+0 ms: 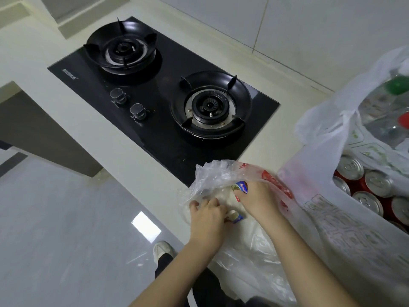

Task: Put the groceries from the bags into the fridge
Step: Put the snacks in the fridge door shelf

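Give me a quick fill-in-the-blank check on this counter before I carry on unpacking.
1. The black glass gas hob has ____ burners.
2. The silver-topped drink cans in the white translucent plastic bag have ____ sides.
3. The right hand grips a small blue-labelled carton inside the clear crinkled plastic bag, which lies to the ____ of the white bag.
Missing words: two; red; left.

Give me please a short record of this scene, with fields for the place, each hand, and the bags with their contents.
place: kitchen counter, beside a two-burner gas hob
left hand: grips the clear bag
right hand: reaches into that bag, grips a blue packet
large bag: white, to the right, open, holds red cans
fridge: not in view
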`<move>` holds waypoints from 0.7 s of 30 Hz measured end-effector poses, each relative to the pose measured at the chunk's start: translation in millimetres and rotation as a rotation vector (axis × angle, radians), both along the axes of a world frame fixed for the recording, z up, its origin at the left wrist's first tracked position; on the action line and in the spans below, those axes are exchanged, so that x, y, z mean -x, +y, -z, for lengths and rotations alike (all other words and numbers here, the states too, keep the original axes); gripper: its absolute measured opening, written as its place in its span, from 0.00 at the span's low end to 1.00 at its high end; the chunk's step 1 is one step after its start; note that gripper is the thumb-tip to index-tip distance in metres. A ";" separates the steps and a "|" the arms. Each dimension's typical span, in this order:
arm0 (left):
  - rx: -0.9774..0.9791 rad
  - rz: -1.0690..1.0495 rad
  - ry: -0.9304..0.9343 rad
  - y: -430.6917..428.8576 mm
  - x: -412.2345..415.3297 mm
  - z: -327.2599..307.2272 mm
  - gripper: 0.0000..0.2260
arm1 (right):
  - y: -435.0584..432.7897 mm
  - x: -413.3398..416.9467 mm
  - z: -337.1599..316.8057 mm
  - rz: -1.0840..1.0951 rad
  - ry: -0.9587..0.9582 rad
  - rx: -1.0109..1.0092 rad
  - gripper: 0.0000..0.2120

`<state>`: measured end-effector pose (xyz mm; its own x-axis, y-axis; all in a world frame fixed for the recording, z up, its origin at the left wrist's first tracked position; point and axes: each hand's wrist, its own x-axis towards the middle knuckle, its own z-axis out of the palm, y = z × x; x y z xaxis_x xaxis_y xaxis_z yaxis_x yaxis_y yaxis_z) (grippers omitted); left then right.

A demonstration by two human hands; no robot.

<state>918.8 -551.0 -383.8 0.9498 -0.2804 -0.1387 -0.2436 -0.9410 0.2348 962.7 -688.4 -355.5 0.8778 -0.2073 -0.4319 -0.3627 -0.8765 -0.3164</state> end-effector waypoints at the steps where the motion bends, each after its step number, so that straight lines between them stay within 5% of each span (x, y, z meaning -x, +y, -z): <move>1: 0.022 -0.004 0.003 2.6 -0.7 -3.1 0.12 | -3.9 2.8 -4.3 0.003 0.013 -0.038 0.14; 7: 0.301 0.088 -0.226 22.9 -21.5 -57.8 0.13 | -28.9 23.0 -51.2 -0.055 0.068 -0.164 0.10; 11: 0.235 0.273 -0.371 13.0 -50.4 -88.9 0.07 | -38.1 32.0 -76.8 -0.081 0.056 -0.097 0.16; 17: 0.207 0.457 -0.320 -0.6 -85.2 -89.5 0.09 | -52.0 44.4 -89.8 0.009 -0.122 0.067 0.12; 21: 0.178 0.667 -0.465 -12.2 -102.0 -101.5 0.07 | -49.1 51.5 -90.7 0.042 -0.191 0.065 0.07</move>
